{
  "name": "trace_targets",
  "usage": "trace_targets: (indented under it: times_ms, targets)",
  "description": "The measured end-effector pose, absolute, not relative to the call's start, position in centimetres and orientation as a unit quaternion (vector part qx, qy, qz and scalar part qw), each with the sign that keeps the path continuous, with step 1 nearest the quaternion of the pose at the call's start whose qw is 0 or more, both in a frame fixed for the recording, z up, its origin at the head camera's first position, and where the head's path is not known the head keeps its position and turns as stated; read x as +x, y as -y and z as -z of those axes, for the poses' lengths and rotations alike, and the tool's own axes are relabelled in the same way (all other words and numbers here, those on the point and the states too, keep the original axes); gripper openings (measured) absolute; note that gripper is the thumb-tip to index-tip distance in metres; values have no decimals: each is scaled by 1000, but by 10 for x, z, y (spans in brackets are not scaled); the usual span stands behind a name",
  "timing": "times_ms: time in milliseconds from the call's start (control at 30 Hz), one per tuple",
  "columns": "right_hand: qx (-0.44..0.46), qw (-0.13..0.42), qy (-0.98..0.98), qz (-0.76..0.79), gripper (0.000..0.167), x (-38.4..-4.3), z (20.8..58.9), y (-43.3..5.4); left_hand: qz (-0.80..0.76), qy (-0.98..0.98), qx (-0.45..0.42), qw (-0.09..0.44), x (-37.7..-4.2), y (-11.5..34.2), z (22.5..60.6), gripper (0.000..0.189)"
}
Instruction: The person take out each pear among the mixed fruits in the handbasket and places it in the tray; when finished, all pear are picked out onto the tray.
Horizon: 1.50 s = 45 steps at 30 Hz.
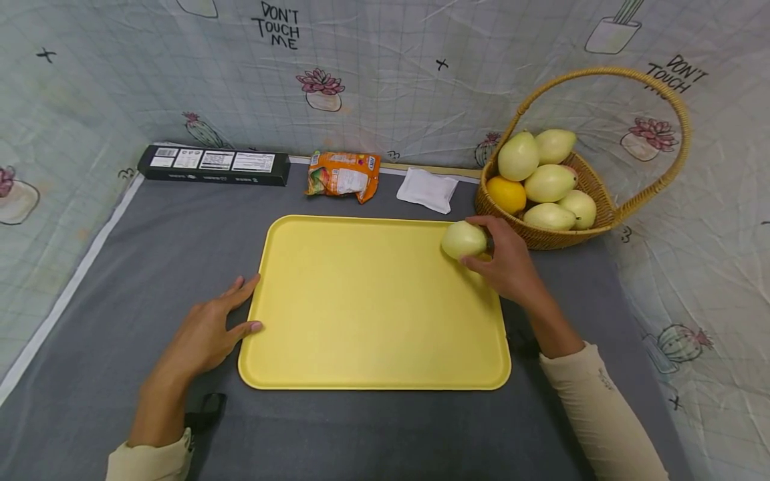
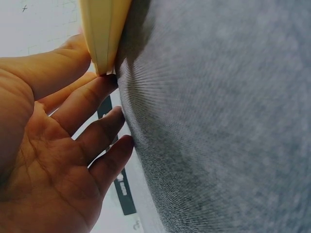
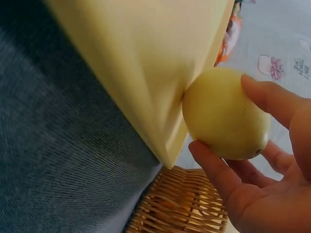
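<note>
While the upper-left cloth reads "DON'T TOUCH ME", the right hand, grip half-closed, pinches a fruit lengthwise left-right, dark-spotted end palmward, the left hand spread against the tray.

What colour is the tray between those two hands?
The tray is plain yellow, best seen in the head view.

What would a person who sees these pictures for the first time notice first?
Probably the large yellow tray in the middle of the grey cloth, with the left hand at its left edge. Next, the right hand holding a pale fruit at the tray's far right corner. Just beyond that corner, a woven basket holds more fruit.
</note>
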State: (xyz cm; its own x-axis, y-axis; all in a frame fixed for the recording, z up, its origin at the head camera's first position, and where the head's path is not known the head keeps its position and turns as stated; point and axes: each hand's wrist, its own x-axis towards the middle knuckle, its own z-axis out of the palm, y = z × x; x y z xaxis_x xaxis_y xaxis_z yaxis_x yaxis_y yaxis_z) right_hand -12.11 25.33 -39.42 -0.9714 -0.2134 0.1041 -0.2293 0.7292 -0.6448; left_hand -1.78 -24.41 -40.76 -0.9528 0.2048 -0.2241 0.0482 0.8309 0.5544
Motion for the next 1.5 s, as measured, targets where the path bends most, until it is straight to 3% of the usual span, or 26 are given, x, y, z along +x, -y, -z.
trace_targets:
  times_ms: [433, 1000, 1500]
  targets:
    - [80, 20, 937, -341, 74, -127, 401, -259, -289, -946, 70, 128, -16, 243, 407, 91]
    - [122, 36, 932, -340, 67, -119, 397, -256, -289, -946, 68, 131, -18, 243, 407, 91]
    - [98, 75, 935, -333, 62, -115, 379, -267, -291, -945, 65, 135, -18, 243, 407, 91]
